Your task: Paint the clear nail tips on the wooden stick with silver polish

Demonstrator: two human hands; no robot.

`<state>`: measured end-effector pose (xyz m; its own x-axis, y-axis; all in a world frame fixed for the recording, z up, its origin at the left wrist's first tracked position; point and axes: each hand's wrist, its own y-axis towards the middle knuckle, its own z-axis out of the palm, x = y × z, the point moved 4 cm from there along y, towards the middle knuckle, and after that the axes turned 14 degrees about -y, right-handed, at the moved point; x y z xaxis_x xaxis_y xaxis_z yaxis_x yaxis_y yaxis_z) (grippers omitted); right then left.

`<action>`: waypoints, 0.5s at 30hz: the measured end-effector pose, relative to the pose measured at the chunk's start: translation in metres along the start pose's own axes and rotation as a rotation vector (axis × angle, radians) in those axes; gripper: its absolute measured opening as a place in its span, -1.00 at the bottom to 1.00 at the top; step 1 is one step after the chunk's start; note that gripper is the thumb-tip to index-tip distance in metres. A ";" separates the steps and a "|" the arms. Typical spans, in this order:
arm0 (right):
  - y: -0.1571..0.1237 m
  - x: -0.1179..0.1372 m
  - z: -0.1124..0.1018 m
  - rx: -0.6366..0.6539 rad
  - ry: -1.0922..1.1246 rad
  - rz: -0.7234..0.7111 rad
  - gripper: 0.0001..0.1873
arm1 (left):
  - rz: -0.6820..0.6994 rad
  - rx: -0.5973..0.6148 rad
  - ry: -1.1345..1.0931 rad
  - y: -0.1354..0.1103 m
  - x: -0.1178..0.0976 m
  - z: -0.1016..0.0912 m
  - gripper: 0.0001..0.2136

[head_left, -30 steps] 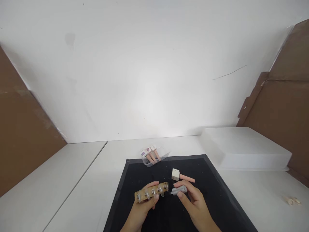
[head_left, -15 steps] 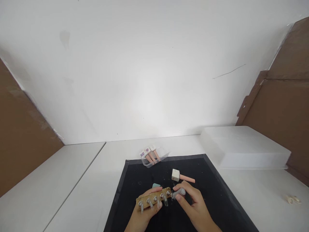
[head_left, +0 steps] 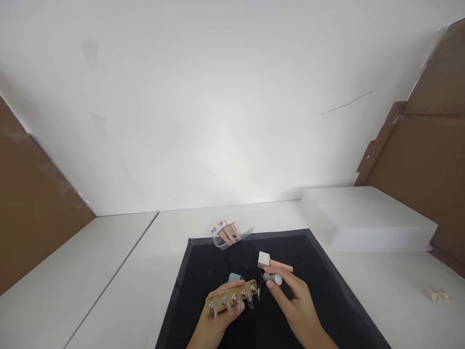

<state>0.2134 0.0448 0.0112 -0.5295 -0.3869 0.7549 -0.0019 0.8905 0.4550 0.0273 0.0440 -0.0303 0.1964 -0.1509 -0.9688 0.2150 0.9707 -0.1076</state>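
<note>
My left hand (head_left: 218, 317) is closed round a small wooden bar (head_left: 232, 299) that carries a row of several clear nail tips on metal pins. My right hand (head_left: 290, 300) pinches a short silver-grey brush cap (head_left: 273, 278) just right of the bar's end, close to the last tip. Both hands hover over a black mat (head_left: 203, 281). A nail polish bottle with a white square base and pink body (head_left: 273, 263) lies on the mat just beyond my right fingers. A small teal item (head_left: 234, 277) shows behind the bar.
A clear tray with three pink polish bottles (head_left: 227, 232) sits at the mat's far edge. A large white lidded box (head_left: 366, 220) stands at the right. Small pale rings (head_left: 435, 294) lie far right. Brown cardboard panels flank both sides; a white wall is behind.
The silver cap in my right hand has tipped upward and drawn slightly away from the bar's end. The teal item has come into sight behind the bar.
</note>
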 end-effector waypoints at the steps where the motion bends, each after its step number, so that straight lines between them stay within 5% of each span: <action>1: 0.000 0.000 0.000 -0.001 0.007 0.001 -0.83 | -0.005 -0.004 0.004 0.000 0.000 0.000 -0.60; 15: 0.000 0.008 0.003 0.094 -0.052 -0.039 -0.85 | -0.001 -0.019 0.021 0.000 0.000 0.002 -0.61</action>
<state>0.2065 0.0426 0.0157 -0.5709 -0.4106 0.7110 -0.1012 0.8945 0.4354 0.0295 0.0438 -0.0297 0.1763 -0.1481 -0.9731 0.1970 0.9739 -0.1125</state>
